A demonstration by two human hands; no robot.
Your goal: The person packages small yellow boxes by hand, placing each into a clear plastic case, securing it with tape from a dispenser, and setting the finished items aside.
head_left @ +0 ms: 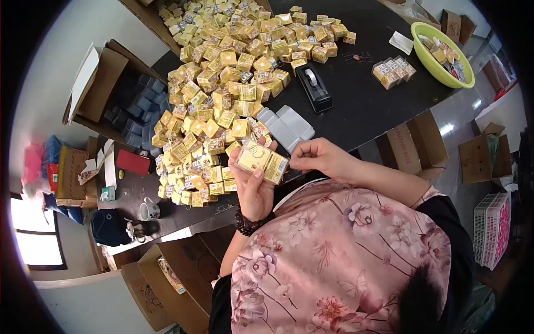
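Note:
My left hand [255, 189], with a dark bead bracelet at the wrist, is wrapped around two small yellow printed boxes [261, 158] that sit side by side, seemingly in a clear plastic case. One face shows a barcode. Close to the right end of these boxes, my right hand [320, 158] has its thumb and fingers pinched together. What lies in that pinch, if anything, is too small to tell. Just beyond my hands lies an open clear plastic case [286, 127]. A big pile of similar yellow boxes [222, 111] spreads over the dark table [367, 106].
A black tape dispenser [314, 89] stands near the pile. Further right are a clear pack of small boxes [394, 72] and a lime-green basin [428, 61]. Left is a carton [105, 83] of clear cases, plus a red phone-like object [133, 161] and a mug [148, 210].

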